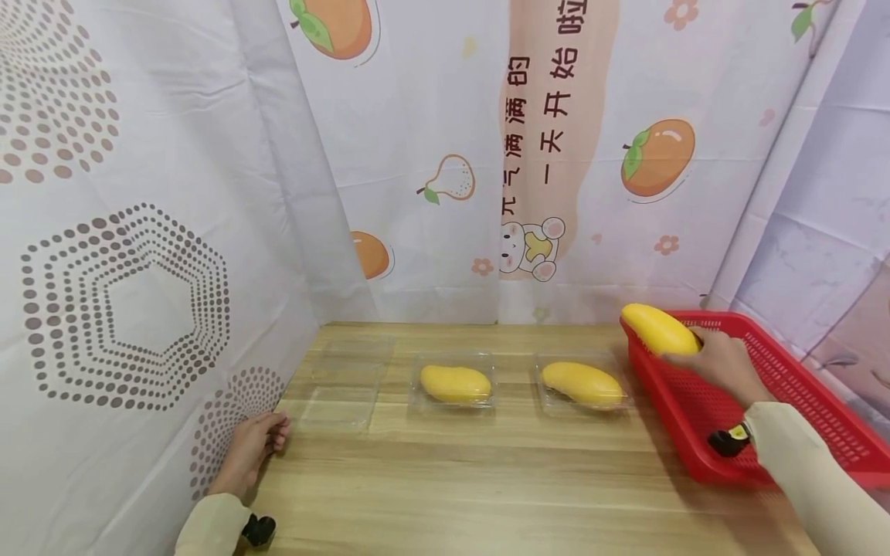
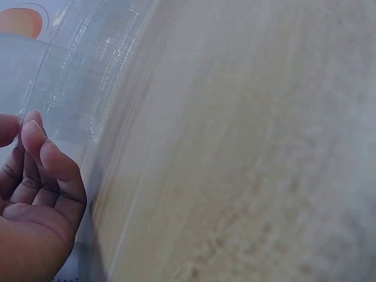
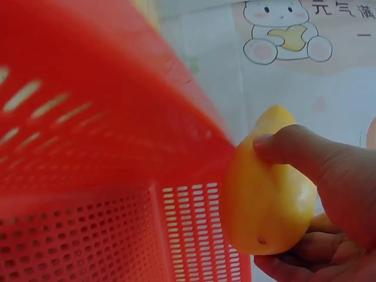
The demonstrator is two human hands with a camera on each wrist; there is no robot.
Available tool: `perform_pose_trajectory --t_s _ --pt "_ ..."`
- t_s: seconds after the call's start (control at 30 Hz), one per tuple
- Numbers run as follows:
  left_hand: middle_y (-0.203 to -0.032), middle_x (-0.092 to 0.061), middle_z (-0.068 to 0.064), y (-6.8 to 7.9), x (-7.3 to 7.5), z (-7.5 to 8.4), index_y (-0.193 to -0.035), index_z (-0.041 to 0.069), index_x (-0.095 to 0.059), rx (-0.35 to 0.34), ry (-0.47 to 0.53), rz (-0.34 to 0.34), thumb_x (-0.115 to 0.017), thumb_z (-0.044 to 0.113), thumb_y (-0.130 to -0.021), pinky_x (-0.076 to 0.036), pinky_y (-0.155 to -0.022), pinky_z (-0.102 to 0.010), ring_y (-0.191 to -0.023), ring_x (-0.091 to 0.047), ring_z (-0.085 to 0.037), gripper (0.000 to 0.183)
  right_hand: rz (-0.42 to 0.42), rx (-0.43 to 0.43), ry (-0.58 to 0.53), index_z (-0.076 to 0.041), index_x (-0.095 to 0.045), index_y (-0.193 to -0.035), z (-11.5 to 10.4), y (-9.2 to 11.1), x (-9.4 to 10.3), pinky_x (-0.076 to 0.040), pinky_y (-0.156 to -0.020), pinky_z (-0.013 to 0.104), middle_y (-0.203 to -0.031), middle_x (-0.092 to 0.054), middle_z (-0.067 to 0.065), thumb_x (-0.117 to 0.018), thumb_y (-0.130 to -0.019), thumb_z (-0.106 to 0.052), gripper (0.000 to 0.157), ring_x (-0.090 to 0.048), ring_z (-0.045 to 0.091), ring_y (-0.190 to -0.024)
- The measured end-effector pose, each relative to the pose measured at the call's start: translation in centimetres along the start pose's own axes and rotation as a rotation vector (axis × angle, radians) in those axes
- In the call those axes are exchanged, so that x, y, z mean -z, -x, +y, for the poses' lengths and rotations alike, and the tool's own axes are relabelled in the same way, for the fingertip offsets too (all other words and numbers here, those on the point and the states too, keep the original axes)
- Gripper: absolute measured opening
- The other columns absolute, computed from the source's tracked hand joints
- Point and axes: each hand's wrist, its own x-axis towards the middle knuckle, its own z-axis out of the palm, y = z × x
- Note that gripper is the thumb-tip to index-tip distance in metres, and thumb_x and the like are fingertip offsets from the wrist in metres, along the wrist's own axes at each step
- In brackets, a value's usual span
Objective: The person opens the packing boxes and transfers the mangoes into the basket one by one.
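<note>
My right hand [image 1: 723, 363] grips a yellow mango [image 1: 653, 327] over the far left corner of a red plastic basket [image 1: 670, 432]. In the right wrist view the thumb lies across the mango [image 3: 267, 205], with fingers beneath it. My left hand [image 1: 252, 449] rests at the table's left edge, fingers loosely curled. Its fingertips [image 2: 34, 132] are right at the edge of a clear plastic box [image 1: 338, 408], which holds nothing. Two more clear boxes stand in a row to its right, each with one mango, a middle one [image 1: 455, 384] and a right one [image 1: 582, 384].
The wooden table [image 1: 487, 479] ends at a printed curtain [image 1: 417, 232] behind, and another dotted curtain [image 1: 153, 309] hangs close on the left. The basket's perforated walls rise at the right end. A dark wrist camera [image 1: 728, 442] sits under my right wrist.
</note>
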Motion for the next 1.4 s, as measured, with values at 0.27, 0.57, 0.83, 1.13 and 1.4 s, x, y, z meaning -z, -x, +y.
perform_pose_trajectory --t_s 0.27,0.57,0.83,1.13,1.4 --pt "-0.086 -0.068 -0.005 0.0 0.1 -0.1 -0.112 -0.011 -0.063 0.012 -0.005 -0.007 -0.052 0.019 -0.109 -0.052 -0.063 -0.03 -0.069 -0.058 -0.013 0.032 -0.029 -0.039 0.021 0.012 -0.062 -0.11 1.5 0.3 -0.2 -0.038 -0.058 0.035 -0.074 -0.056 0.007 -0.081 -0.087 -0.045 0.065 -0.049 0.026 -0.069" --pt "-0.085 -0.068 -0.005 -0.1 0.1 0.0 -0.111 -0.011 -0.064 0.014 0.003 0.002 -0.053 0.019 -0.109 -0.052 -0.063 -0.029 -0.069 -0.058 -0.013 0.032 -0.063 -0.071 0.035 0.009 -0.064 -0.098 2.9 0.6 -0.5 -0.037 -0.059 0.035 -0.07 -0.053 0.005 -0.081 -0.086 -0.045 0.057 -0.05 0.026 -0.068" --pt "-0.087 -0.068 -0.005 0.1 0.1 -0.1 -0.112 -0.01 -0.064 0.019 0.001 -0.005 -0.053 0.02 -0.109 -0.053 -0.064 -0.03 -0.07 -0.058 -0.014 0.032 -0.143 -0.117 0.044 0.001 -0.063 -0.082 3.8 1.1 -0.7 -0.035 -0.058 0.034 -0.064 -0.047 0.003 -0.08 -0.086 -0.047 0.051 -0.047 0.024 -0.066" --pt "-0.087 -0.069 -0.005 0.0 0.1 0.1 -0.111 -0.01 -0.064 0.009 -0.003 -0.005 -0.052 0.019 -0.109 -0.053 -0.064 -0.03 -0.069 -0.058 -0.014 0.032 -0.187 -0.126 0.052 -0.001 -0.064 -0.079 4.2 1.2 -0.8 -0.037 -0.059 0.035 -0.064 -0.047 0.003 -0.081 -0.085 -0.047 0.049 -0.048 0.025 -0.066" --pt "-0.088 -0.067 -0.004 0.0 0.3 0.2 -0.113 -0.008 -0.062 0.031 -0.022 -0.028 -0.05 0.021 -0.109 -0.052 -0.064 -0.029 -0.07 -0.057 -0.013 0.032 -0.195 -0.117 0.056 -0.001 -0.062 -0.078 4.8 1.4 -1.2 -0.038 -0.058 0.035 -0.064 -0.048 0.003 -0.082 -0.085 -0.045 0.049 -0.048 0.024 -0.064"
